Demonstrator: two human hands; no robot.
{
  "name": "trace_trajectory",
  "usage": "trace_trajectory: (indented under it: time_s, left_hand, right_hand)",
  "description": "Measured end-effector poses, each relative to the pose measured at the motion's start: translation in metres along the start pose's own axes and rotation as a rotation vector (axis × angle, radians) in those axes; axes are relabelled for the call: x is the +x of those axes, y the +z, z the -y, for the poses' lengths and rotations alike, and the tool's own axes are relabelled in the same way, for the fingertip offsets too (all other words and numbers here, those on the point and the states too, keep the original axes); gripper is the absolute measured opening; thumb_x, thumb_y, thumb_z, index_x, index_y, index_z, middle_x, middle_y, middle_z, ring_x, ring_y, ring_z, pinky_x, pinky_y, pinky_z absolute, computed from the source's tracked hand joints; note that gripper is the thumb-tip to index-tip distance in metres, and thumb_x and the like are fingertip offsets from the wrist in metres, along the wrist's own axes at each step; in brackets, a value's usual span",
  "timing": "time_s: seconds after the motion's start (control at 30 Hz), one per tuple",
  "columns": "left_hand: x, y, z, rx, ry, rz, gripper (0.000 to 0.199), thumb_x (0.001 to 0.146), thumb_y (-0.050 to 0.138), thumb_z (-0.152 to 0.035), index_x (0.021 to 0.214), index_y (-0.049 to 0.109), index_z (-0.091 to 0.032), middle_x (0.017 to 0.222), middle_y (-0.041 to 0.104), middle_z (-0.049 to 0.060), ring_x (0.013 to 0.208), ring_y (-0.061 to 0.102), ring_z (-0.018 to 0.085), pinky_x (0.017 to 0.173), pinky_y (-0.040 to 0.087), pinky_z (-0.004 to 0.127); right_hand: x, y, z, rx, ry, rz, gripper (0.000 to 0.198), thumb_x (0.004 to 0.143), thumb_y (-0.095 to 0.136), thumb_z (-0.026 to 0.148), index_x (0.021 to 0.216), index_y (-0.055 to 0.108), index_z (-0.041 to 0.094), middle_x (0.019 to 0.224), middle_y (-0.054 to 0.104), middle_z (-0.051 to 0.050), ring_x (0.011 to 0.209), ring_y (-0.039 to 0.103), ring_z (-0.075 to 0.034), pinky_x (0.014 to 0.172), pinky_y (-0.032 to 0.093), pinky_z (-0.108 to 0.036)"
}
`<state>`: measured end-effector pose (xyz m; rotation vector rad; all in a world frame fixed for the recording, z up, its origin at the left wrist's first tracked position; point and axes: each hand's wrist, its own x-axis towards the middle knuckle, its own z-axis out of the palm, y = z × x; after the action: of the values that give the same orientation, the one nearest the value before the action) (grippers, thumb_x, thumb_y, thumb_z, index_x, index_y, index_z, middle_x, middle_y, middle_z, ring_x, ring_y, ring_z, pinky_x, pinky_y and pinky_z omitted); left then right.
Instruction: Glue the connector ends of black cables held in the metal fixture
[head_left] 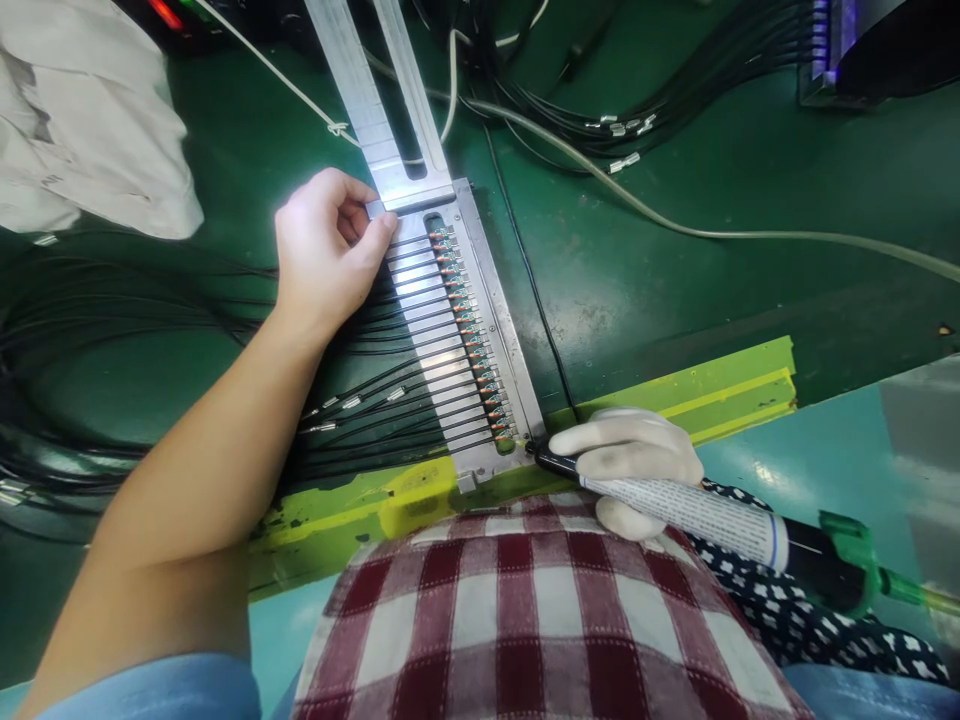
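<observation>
A metal fixture plate [435, 330] lies slantwise in front of me. Several thin black cables [424, 305] run across it, and their ends with small green circuit boards [471, 330] line up in its slot. My left hand [326, 245], bare, pinches the plate's upper left corner, thumb on top and fingers curled. In my white-gloved right hand [637, 455] is a dispensing syringe [694, 515] with a printed label, a black tip and a green cap joined to a hose. Its tip meets the plate's lower right corner; whether anything comes out cannot be seen.
A slotted metal bar [360, 100] extends from the plate's far end. Black cable bundles [90, 330] lie at the left, others at the upper right near a metal block [821, 60]. A pale cord [675, 225] crosses the green table [750, 170]. White cloth [97, 110] lies upper left.
</observation>
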<state>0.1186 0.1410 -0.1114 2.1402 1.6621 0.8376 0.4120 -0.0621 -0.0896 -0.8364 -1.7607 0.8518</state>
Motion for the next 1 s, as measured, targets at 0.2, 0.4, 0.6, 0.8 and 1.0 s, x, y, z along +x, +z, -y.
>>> trace_trajectory:
  time_s: [0.2,0.4,0.6,0.8,1.0]
  left_hand:
    - [0.0000,-0.0005,-0.0004,-0.005,0.007,-0.002,0.029,0.083,0.065,-0.036,0.093,0.063,-0.010,0.070,0.049,-0.005,0.060,0.045,0.005,0.073,0.053,0.029]
    - [-0.0005,-0.0001,-0.0018,0.000,-0.010,-0.004,0.023,0.082,0.066,-0.029,0.093,0.063,-0.009,0.070,0.050,-0.005,0.061,0.044,0.005,0.072,0.050,0.026]
    - [-0.0007,0.0002,-0.0024,0.006,-0.019,-0.006,0.021,0.079,0.065,-0.024,0.094,0.064,-0.009,0.070,0.052,-0.004,0.061,0.043,0.005,0.067,0.046,0.021]
    - [-0.0008,-0.0002,-0.0033,0.021,-0.042,0.025,0.025,0.085,0.067,-0.031,0.096,0.062,-0.009,0.072,0.049,-0.004,0.062,0.043,0.005,0.072,0.049,0.024]
    - [-0.0005,0.0000,-0.0017,0.033,-0.030,0.033,0.025,0.086,0.066,-0.031,0.097,0.061,-0.009,0.073,0.048,-0.004,0.063,0.045,0.006,0.075,0.051,0.027]
  right_hand:
    - [0.0022,-0.0008,0.0018,-0.021,0.006,-0.015,0.015,0.078,0.065,0.016,0.092,0.068,0.020,0.102,0.076,-0.007,0.072,0.071,-0.018,0.065,0.059,-0.030]
    - [0.0051,0.0019,0.0026,-0.042,0.013,-0.041,0.018,0.080,0.064,0.018,0.097,0.068,0.022,0.102,0.076,-0.007,0.078,0.073,-0.019,0.067,0.062,-0.030]
    - [0.0022,0.0032,-0.0004,-0.028,-0.007,-0.074,0.020,0.082,0.064,0.021,0.101,0.069,0.022,0.103,0.076,-0.006,0.079,0.074,-0.020,0.067,0.063,-0.031]
    - [-0.0004,-0.0012,0.0012,-0.013,-0.003,-0.047,0.025,0.078,0.064,0.015,0.101,0.069,0.022,0.105,0.076,-0.006,0.080,0.074,-0.019,0.069,0.063,-0.031]
    - [0.0021,0.0010,0.0028,0.006,0.027,-0.049,0.022,0.077,0.064,0.016,0.097,0.069,0.023,0.101,0.077,-0.005,0.073,0.072,-0.018,0.063,0.060,-0.030]
